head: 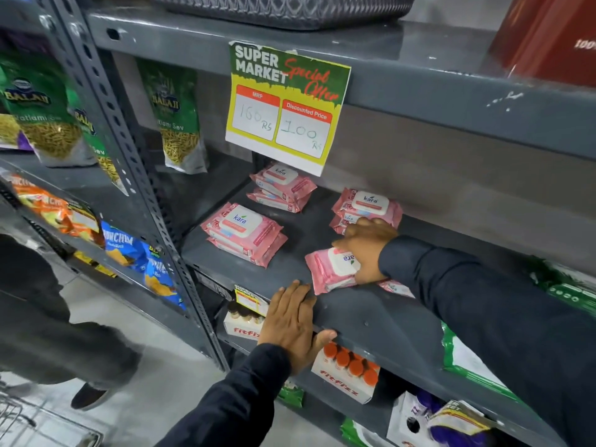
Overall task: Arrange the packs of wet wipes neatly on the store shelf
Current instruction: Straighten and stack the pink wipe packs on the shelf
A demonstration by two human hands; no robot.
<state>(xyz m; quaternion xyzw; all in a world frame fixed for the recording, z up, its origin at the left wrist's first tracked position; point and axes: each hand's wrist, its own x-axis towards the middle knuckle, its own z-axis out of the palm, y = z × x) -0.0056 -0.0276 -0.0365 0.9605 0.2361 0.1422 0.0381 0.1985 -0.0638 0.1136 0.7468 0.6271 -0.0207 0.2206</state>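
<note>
Pink Kara wet-wipe packs lie on the grey metal shelf. One stack sits at the left front, another stack behind it under the price sign, a third stack at the back right. My right hand grips a single pack turned upside down near the shelf's front. Another pack peeks out under my right sleeve. My left hand lies flat on the shelf's front edge, fingers spread, holding nothing.
A yellow and green offer sign hangs from the shelf above. Green snack bags stand at the left. Boxes of orange-capped bottles fill the shelf below. Another person's leg and shoe stand at the left on the floor.
</note>
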